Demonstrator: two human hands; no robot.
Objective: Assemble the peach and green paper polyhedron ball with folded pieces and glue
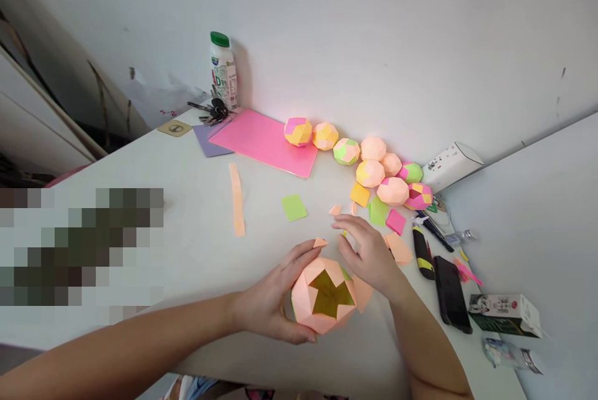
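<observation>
My left hand (pixel 271 300) is closed around the side of a peach paper ball (pixel 322 297) with an open top that shows a yellow-green inside. It rests on the white table (pixel 196 244) near the front edge. My right hand (pixel 369 250) hovers just behind the ball with fingers spread, reaching over small folded paper pieces (pixel 321 242). Nothing sits in that hand.
Several finished paper balls (pixel 369 166) line the wall. Pink card (pixel 266 141), a peach strip (pixel 237 200), a green square (pixel 294 207) and loose notes lie about. A black phone (pixel 452 293), markers (pixel 423 253), small boxes, a bottle (pixel 223 70) and keys (pixel 212 110) are nearby.
</observation>
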